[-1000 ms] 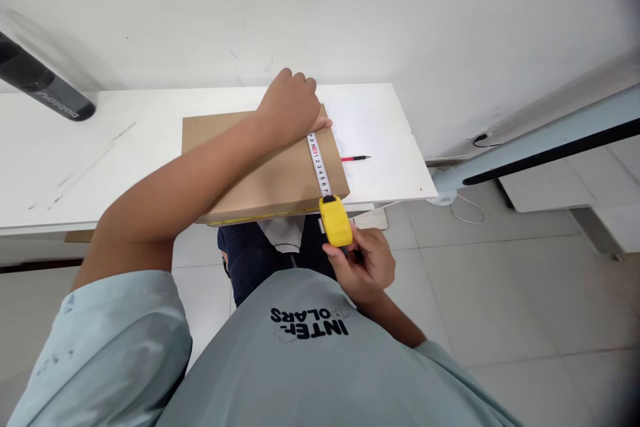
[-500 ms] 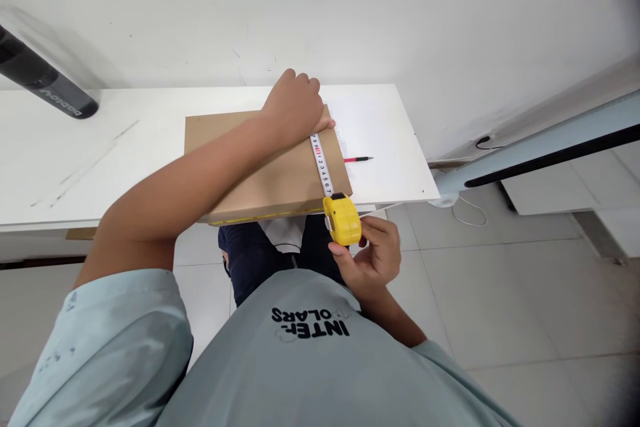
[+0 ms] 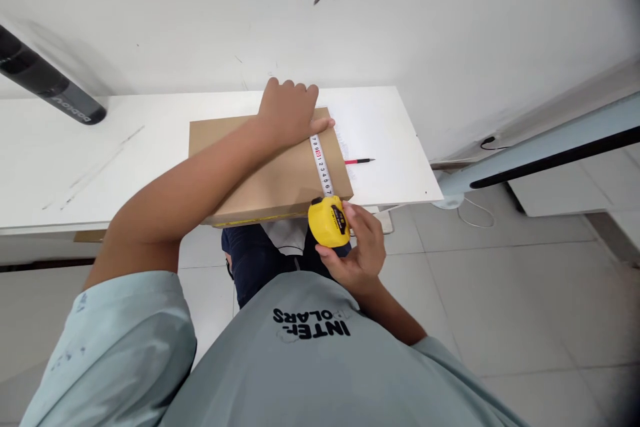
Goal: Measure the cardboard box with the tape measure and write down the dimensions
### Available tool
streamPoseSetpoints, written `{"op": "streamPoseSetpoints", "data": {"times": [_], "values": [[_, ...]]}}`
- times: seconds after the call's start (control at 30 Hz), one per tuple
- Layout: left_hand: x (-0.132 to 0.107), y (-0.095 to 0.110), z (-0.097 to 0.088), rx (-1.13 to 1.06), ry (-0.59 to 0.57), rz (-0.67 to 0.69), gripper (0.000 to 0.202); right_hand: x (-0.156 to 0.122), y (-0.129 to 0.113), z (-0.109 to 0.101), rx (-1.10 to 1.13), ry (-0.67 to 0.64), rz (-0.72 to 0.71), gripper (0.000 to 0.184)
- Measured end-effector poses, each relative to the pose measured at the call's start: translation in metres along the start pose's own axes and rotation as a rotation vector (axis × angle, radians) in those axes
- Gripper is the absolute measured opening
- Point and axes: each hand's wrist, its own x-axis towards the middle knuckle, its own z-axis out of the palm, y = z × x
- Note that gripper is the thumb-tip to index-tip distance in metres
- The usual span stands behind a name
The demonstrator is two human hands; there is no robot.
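Observation:
A brown cardboard box (image 3: pixel 275 180) lies on the white table, its near side level with the front edge. A white measuring tape blade (image 3: pixel 321 164) runs across the box top near its right end, numbers showing. My left hand (image 3: pixel 290 110) is closed at the box's far edge, thumb pointing right, pressing over the far part of the blade; the tip is hidden beneath it. At the near edge, my right hand (image 3: pixel 361 250) grips the yellow tape measure case (image 3: pixel 329 221) between thumb and fingers.
A red and black pencil (image 3: pixel 360 161) lies right of the box, by a sheet of paper with faint writing (image 3: pixel 350 147). A dark cylinder (image 3: pixel 55 83) stands on the white table (image 3: pixel 100 153) at left. The wall (image 3: pixel 225 13) is behind, and a pale blue beam (image 3: pixel 545 147) is at right.
My right hand has shifted slightly left and turned the tape measure case, so its labelled side now faces up. The fingers of my left hand have shifted slightly left; the box has stayed put.

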Motion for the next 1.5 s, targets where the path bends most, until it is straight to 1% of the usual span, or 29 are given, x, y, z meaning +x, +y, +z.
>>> {"op": "streamPoseSetpoints", "data": {"times": [0.07,0.13,0.17,0.2,0.3,0.37,0.4,0.47,0.53,0.6,0.67,0.73,0.77,0.8,0.87,0.93,0.97,1.03,1.1,1.13,1.23,1.3,1.37,1.43,1.47,1.5], "values": [[0.001,-0.006,0.002,-0.091,-0.07,-0.046,0.068,-0.001,0.0,0.0,0.003,0.0,0.0,0.067],[0.003,-0.013,0.004,-0.2,-0.132,-0.078,0.065,-0.005,0.002,-0.001,-0.011,0.01,0.022,0.068],[0.005,-0.017,0.005,-0.245,-0.142,-0.087,0.062,-0.008,0.004,-0.001,-0.034,0.015,0.028,0.068],[0.006,-0.021,0.007,-0.281,-0.132,-0.093,0.059,-0.011,0.005,-0.001,-0.067,0.026,0.032,0.068],[0.012,-0.03,0.011,-0.354,-0.05,-0.117,0.045,-0.018,0.011,0.001,-0.16,0.086,0.045,0.065],[0.016,-0.035,0.011,-0.389,-0.011,-0.151,0.037,-0.017,0.014,0.003,-0.158,0.111,0.094,0.064],[0.018,-0.037,0.01,-0.401,0.002,-0.169,0.035,-0.015,0.015,0.004,-0.135,0.103,0.132,0.061],[0.019,-0.04,0.001,-0.436,0.029,-0.2,0.039,-0.009,0.015,0.006,-0.067,0.061,0.203,0.054],[0.014,-0.041,-0.017,-0.523,0.07,-0.191,0.047,-0.002,0.015,0.006,0.007,0.043,0.222,0.05],[0.0,-0.037,-0.042,-0.63,0.109,-0.13,0.051,0.003,0.016,0.005,0.068,0.074,0.167,0.051],[-0.026,-0.026,-0.066,-0.671,0.088,-0.045,0.05,0.004,0.018,0.004,0.119,0.091,0.059,0.054],[-0.062,-0.012,-0.081,-0.659,-0.077,-0.036,0.048,0.004,0.018,0.002,0.164,0.049,-0.046,0.056],[-0.081,-0.004,-0.083,-0.66,-0.185,-0.033,0.047,0.002,0.018,0.001,0.186,0.01,-0.09,0.057],[-0.101,0.004,-0.083,-0.69,-0.233,-0.035,0.046,0.001,0.018,-0.001,0.208,-0.023,-0.134,0.058],[-0.137,0.018,-0.073,-0.832,-0.35,-0.077,0.042,-0.002,0.019,-0.006,0.257,-0.071,-0.228,0.058],[-0.165,0.029,-0.054,-0.99,-0.42,-0.148,0.036,-0.005,0.022,-0.014,0.308,-0.112,-0.327,0.054],[-0.177,0.032,-0.041,-1.072,-0.436,-0.184,0.033,-0.007,0.024,-0.018,0.33,-0.148,-0.365,0.052],[-0.195,0.039,-0.011,-1.256,-0.439,-0.26,0.032,-0.014,0.032,-0.027,0.362,-0.271,-0.398,0.05],[-0.207,0.046,0.024,-1.478,-0.47,-0.359,0.039,-0.024,0.041,-0.034,0.385,-0.424,-0.372,0.053],[-0.211,0.05,0.043,-1.593,-0.511,-0.427,0.044,-0.031,0.045,-0.036,0.394,-0.493,-0.33,0.055],[-0.212,0.067,0.095,-1.946,-0.719,-0.595,0.057,-0.051,0.053,-0.038,0.37,-0.643,-0.155,0.054],[-0.207,0.077,0.121,-2.095,-0.802,-0.693,0.056,-0.06,0.056,-0.038,0.279,-0.714,-0.118,0.046],[-0.2,0.083,0.137,-2.131,-0.829,-0.767,0.047,-0.059,0.063,-0.041,0.185,-0.768,-0.16,0.038],[-0.196,0.087,0.145,-2.103,-0.842,-0.79,0.044,-0.045,0.076,-0.048,0.146,-0.784,-0.176,0.038],[-0.195,0.089,0.146,-2.083,-0.842,-0.784,0.047,-0.033,0.087,-0.052,0.132,-0.77,-0.146,0.041],[-0.194,0.091,0.146,-2.061,-0.829,-0.767,0.05,-0.019,0.1,-0.056,0.105,-0.742,-0.084,0.045]]}}
